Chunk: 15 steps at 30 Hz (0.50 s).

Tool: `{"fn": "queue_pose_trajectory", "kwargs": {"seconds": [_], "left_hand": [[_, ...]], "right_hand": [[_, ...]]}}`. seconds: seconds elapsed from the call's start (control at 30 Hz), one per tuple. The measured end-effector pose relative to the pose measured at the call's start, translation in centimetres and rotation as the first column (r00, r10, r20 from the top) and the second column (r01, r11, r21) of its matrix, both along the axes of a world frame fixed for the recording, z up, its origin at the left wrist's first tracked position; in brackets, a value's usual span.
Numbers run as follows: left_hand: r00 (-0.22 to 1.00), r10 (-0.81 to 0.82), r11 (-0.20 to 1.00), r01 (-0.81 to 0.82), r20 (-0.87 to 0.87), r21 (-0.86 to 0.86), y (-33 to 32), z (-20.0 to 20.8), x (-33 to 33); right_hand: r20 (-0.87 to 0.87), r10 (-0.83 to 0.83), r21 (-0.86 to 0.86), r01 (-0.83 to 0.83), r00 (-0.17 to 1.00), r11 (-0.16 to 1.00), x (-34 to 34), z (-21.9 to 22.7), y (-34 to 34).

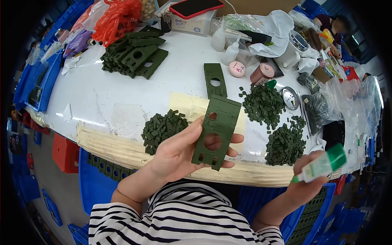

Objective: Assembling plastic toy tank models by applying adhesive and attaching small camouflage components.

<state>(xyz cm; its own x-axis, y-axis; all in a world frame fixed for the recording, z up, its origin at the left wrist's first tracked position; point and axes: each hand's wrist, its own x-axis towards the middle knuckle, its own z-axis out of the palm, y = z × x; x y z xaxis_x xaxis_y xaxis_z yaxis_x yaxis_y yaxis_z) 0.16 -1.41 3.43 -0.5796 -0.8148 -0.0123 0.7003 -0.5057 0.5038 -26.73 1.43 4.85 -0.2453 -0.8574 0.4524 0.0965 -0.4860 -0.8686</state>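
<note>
My left hand (173,153) grips a flat dark green plastic panel (223,116) with a large round hole and several smaller openings, tilted above the table's front edge. In my right hand (303,190), to the right, is a small clear glue bottle (315,169) with green ends. Its narrow green tip points down and left, apart from the panel. A second green panel (211,74) lies just beyond the held one. Small dark green pieces form a pile (161,130) left of the held panel, a far right pile (263,104) and a near right pile (285,143).
Green panels lie in a stack (134,55) at the back left, near a red plastic bag (116,22). White squeeze bottles (231,52), a pink round container (237,69) and a brown-red jar (262,74) stand behind the right piles. A blue tray (92,185) sits below the table edge.
</note>
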Motion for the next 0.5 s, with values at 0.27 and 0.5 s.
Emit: {"fn": "queue_pose_trajectory", "kwargs": {"seconds": [0.27, 0.5], "left_hand": [[0.996, -0.044, 0.999, 0.046, 0.077, -0.021, -1.8, -0.8, -1.1], [0.996, -0.067, 0.998, 0.067, 0.062, -0.009, -1.1, -0.5, -0.3]], "right_hand": [[-0.191, -0.201, -0.455, 0.094, 0.961, 0.885, 4.0, 3.3, -3.6], [-0.143, 0.138, 0.133, -0.119, 0.98, 0.984, 6.4, 0.2, -5.6]]}}
